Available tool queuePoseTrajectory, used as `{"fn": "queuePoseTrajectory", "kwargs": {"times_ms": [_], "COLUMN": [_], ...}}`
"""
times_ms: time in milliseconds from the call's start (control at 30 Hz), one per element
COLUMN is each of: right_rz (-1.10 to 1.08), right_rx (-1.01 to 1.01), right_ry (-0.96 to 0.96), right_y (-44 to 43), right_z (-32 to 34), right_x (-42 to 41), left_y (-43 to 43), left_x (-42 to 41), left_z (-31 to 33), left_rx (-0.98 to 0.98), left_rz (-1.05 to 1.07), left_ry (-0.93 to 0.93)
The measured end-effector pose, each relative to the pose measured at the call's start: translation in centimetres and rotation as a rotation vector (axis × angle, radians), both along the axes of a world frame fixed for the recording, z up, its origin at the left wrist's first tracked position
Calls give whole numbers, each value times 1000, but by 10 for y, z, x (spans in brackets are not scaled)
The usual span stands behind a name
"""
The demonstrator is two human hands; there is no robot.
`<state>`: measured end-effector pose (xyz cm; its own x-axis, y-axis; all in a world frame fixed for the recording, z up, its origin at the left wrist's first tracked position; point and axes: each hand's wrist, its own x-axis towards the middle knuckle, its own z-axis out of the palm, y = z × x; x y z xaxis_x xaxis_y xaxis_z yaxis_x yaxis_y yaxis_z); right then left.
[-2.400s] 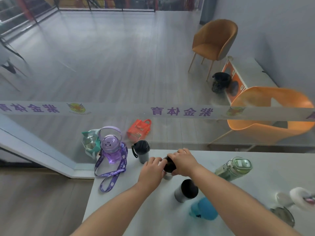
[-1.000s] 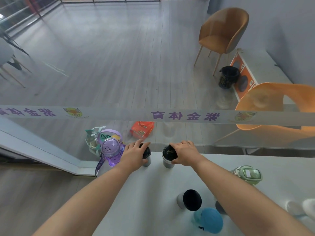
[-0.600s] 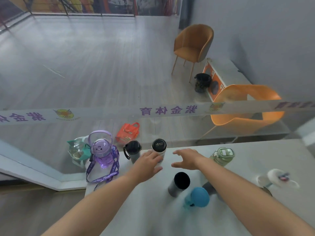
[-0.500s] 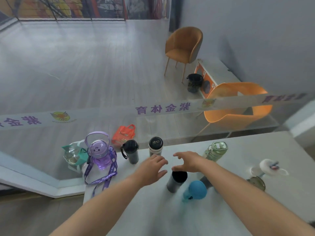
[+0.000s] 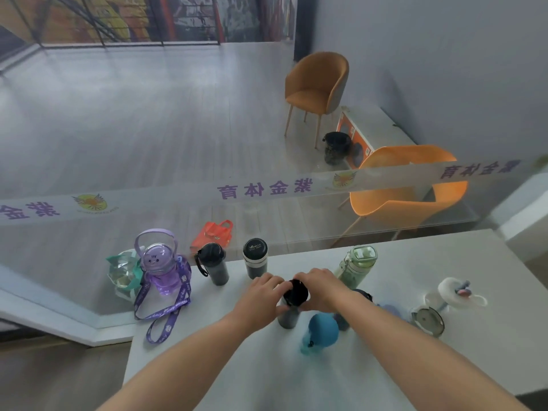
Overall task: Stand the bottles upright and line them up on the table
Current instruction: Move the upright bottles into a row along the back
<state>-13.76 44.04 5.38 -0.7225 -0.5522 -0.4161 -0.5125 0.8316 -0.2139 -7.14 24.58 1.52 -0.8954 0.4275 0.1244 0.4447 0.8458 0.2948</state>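
Along the far edge of the white table [image 5: 237,378] stand a purple bottle [image 5: 161,269] with a strap, a dark grey bottle [image 5: 216,266] and a black-capped white bottle [image 5: 255,259]. My left hand [image 5: 261,295] and my right hand [image 5: 318,289] both grip an upright grey tumbler with a black lid [image 5: 292,304]. A pale green bottle [image 5: 355,266] stands upright to the right of my hands. A blue bottle [image 5: 321,330] stands near the tumbler, and another dark bottle [image 5: 363,295] is mostly hidden behind my right forearm.
A white flask and a round metal lid [image 5: 428,318] sit at the table's right side. A glass wall with a printed band borders the table's far edge. Behind the glass are an orange bag [image 5: 212,235], a teal bag [image 5: 123,269] and chairs.
Both hands left the white bottle standing in the row, drew back toward me, and closed on the grey tumbler. The view turned a little to the left.
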Motion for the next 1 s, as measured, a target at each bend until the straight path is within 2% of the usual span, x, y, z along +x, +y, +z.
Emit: {"fn": "queuePoseTrajectory", "kwargs": {"times_ms": [267, 500, 1000], "right_rz": [87, 141, 149], "right_rx": [-62, -99, -149], "right_ry": [48, 63, 75], "right_y": [11, 7, 3], "right_z": [-2, -2, -7], "right_x": [-81, -141, -164], "left_y": [29, 37, 33], "left_x": [-59, -109, -129], "left_z": [6, 14, 17], "left_rx": [23, -69, -86], "left_rz": [183, 287, 316], "left_ry": [28, -2, -42]}}
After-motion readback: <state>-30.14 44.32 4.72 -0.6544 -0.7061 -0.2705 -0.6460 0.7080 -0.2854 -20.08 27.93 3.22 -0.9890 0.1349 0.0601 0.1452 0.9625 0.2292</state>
